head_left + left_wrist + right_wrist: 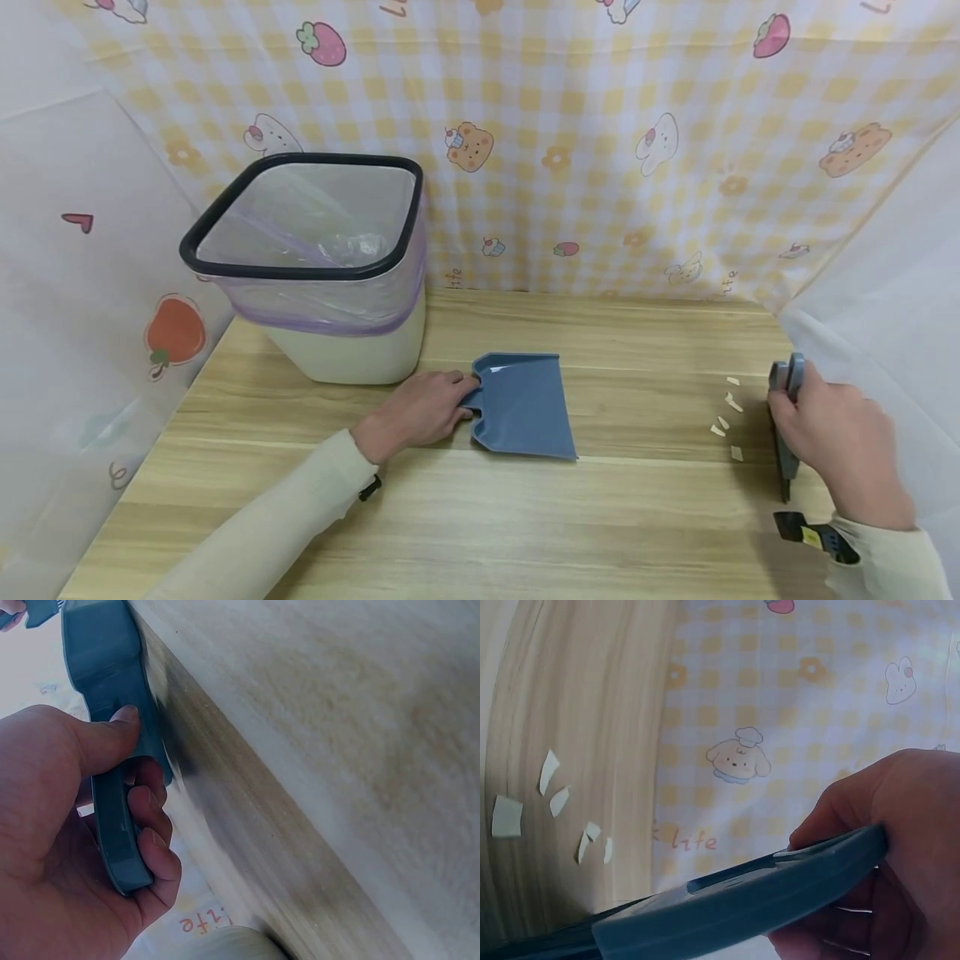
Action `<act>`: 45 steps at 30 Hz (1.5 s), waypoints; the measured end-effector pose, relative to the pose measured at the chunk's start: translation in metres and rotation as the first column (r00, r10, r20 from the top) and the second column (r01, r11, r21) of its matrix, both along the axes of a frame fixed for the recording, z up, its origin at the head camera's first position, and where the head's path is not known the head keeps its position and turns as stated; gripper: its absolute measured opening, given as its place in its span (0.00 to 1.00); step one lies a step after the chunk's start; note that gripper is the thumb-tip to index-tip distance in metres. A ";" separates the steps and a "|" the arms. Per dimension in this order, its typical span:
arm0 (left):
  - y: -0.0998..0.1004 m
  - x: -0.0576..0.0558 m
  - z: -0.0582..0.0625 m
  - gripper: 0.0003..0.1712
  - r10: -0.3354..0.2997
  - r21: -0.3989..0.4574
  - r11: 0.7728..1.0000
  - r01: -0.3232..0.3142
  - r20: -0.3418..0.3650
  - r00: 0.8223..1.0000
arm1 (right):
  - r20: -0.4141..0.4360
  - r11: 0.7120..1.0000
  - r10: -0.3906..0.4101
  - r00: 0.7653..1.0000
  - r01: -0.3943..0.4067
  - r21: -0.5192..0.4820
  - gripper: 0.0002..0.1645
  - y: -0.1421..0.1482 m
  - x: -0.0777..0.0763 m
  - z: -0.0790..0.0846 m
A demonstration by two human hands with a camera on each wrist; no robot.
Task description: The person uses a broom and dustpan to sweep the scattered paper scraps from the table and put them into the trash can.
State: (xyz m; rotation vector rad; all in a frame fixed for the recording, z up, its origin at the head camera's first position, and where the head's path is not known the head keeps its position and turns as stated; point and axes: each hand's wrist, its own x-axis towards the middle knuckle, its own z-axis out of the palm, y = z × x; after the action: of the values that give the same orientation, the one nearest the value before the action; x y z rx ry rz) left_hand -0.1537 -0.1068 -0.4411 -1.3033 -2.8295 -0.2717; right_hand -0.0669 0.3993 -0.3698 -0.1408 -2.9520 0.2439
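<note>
My left hand [427, 408] grips the short handle of a blue-grey dustpan [525, 406], which lies on the table with its wide edge facing right. In the left wrist view, the fingers curl round the dustpan handle [120, 832] with the thumb on top. At the table's right side my right hand [840, 442] holds a blue-grey hand brush [787, 442] by its handle. Its bristles are mostly hidden in the head view. Several small pale paper scraps [737, 453] lie scattered just left of the brush, also visible as scraps [507, 816] in the right wrist view.
A cream trash bin [360, 358] with a black rim and a clear purple-edged liner stands at the back left, close behind the left hand. A checked curtain [570, 167] hangs along the back edge of the wooden table [637, 517]. White cloth [892, 275] hangs at both sides.
</note>
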 end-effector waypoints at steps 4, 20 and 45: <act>0.000 0.001 0.000 0.19 0.008 -0.002 1.000 -0.008 0.007 1.000 | -0.044 0.999 0.047 0.998 -0.048 -0.018 0.18 -0.003 -0.003 -0.005; -0.001 0.001 0.001 0.20 -0.002 -0.001 1.000 0.002 0.007 1.000 | -0.094 0.985 0.138 0.986 -0.147 -0.094 0.20 -0.040 -0.029 -0.006; 0.001 0.000 0.003 0.19 0.015 -0.028 0.999 -0.014 0.025 1.000 | -0.097 0.938 0.303 0.948 -0.315 -0.143 0.13 -0.116 -0.047 -0.004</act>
State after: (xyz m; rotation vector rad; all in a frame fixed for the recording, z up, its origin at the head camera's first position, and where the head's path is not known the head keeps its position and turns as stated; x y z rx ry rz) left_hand -0.1534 -0.1058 -0.4386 -1.2928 -2.8731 -0.2507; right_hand -0.1135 0.2830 -0.3737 0.3097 -2.8669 0.5131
